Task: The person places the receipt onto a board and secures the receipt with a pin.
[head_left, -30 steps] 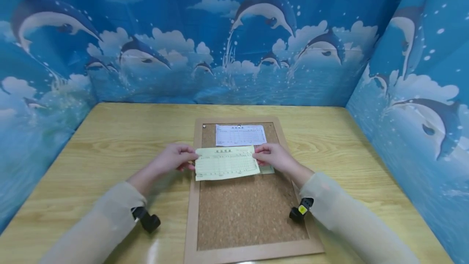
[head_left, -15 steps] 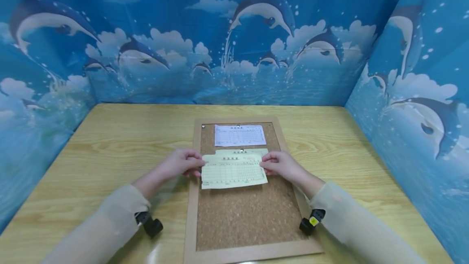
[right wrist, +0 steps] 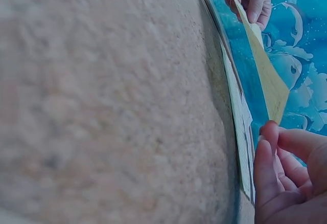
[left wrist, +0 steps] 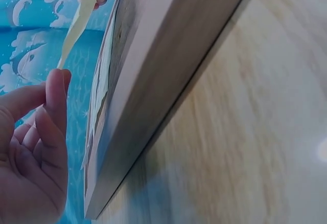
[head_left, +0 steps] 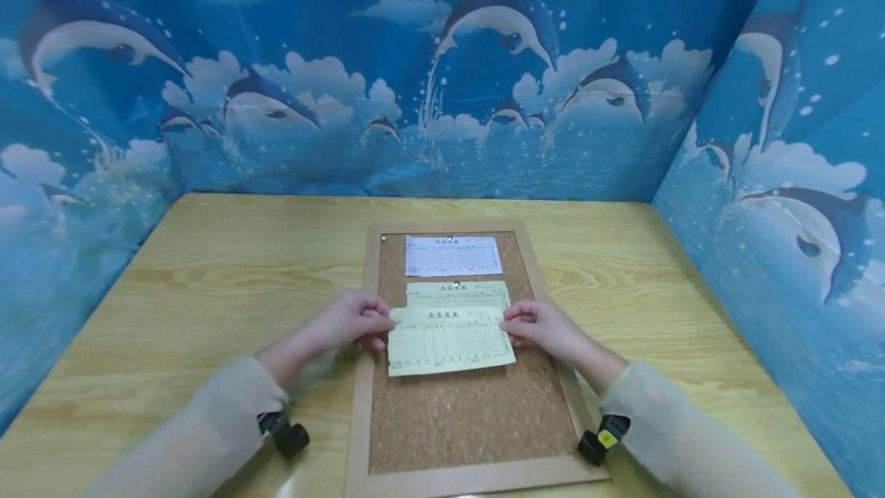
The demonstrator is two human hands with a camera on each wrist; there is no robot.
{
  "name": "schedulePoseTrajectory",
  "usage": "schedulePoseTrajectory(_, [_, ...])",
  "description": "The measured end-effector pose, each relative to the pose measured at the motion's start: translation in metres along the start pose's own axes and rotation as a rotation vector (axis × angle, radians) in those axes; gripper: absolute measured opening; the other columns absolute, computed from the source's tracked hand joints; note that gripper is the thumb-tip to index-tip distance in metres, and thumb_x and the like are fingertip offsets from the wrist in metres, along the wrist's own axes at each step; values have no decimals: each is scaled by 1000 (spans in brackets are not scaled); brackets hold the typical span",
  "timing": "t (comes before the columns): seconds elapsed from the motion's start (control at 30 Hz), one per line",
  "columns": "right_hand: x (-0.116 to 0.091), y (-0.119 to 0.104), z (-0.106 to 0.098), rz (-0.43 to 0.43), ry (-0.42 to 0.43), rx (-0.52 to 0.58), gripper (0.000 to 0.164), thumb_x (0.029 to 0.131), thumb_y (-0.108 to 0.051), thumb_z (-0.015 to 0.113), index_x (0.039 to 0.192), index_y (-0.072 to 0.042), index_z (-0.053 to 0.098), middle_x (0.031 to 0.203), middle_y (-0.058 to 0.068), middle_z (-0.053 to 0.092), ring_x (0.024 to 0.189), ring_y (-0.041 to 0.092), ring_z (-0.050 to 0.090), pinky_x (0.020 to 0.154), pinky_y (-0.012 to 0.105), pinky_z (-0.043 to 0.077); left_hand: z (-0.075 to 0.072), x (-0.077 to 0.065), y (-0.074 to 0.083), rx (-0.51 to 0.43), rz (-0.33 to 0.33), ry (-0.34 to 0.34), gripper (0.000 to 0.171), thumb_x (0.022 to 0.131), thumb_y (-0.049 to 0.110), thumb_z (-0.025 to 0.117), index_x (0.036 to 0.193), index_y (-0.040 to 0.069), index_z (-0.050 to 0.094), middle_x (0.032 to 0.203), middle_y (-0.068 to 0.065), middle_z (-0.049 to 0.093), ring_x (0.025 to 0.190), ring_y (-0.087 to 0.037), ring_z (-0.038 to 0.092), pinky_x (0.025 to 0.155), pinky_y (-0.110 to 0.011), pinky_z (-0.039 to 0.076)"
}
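A pale yellow printed form (head_left: 449, 344) is stretched between my two hands, raised off the corkboard (head_left: 470, 421). My left hand (head_left: 356, 319) pinches its left edge between thumb and fingers. On the opposite edge, my right hand (head_left: 542, 325) pinches it the same way. Both wrist views show the yellow form (left wrist: 79, 27) edge-on, apart from the board. Behind it a pale green form (head_left: 456, 294) lies on the cork, its lower part hidden by the yellow one. A silver pushpin (head_left: 456, 283) sits at its top. Higher up is a white form (head_left: 452, 256) with another pushpin (head_left: 450, 238).
The corkboard's wooden frame (head_left: 477, 476) lies on a wood-grain table (head_left: 263, 252). A spare pushpin (head_left: 384, 238) sits at the board's top left corner. Blue dolphin-print curtains (head_left: 332, 144) enclose the table at the back and sides.
Both hands have moved toward me and slightly right, carrying the yellow form down the board. The pale green form and its pushpin, mostly covered before, have come into view.
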State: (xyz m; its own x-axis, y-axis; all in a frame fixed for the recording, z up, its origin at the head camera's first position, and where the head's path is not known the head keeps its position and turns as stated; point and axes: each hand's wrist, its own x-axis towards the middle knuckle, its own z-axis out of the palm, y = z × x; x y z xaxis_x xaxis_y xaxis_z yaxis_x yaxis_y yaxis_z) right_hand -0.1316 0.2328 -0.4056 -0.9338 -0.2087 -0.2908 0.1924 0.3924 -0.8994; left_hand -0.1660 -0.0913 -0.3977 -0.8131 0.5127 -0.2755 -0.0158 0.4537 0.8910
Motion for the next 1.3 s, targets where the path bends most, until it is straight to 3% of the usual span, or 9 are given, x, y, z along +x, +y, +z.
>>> schedulePoseTrajectory(0.2, [-8,3,-1,15,1,-20,19,88,-5,61,100,10,58,82,6,66,69,11,60,67,27,54,10,-2,1,33,-10,-21,12,86,17,66,86,5,63,68,-5,64,59,-15,62,48,-22,42])
schedulePoseTrajectory(0.53, [-14,10,-4,12,-27,-78,17,89,-8,62,96,7,59,80,5,64,71,12,60,67,29,54,25,-4,4,81,40,-49,9,83,5,66,78,3,58,65,-4,61,51,-12,58,51,-23,48])
schedulePoseTrajectory(0.77, [-18,8,-5,-3,-65,-91,18,87,-8,63,95,8,59,78,5,64,69,11,60,65,28,54,29,-6,8,130,42,-44,12,81,4,67,75,4,56,61,-3,60,47,-10,55,46,-20,42])
schedulePoseTrajectory(0.97, [-20,9,-7,-9,-102,-94,17,86,-6,64,95,8,60,76,4,63,68,11,60,64,28,54,33,-8,9,133,83,-63,13,80,0,67,73,3,57,58,-2,59,46,-9,53,46,-22,46])
schedulePoseTrajectory(1.3, [-21,10,-7,-28,-118,-113,18,84,-3,65,96,9,59,76,5,63,68,13,61,63,28,55,39,-6,8,179,97,-55,14,79,-1,67,71,4,57,56,-1,58,45,-8,52,45,-24,46])
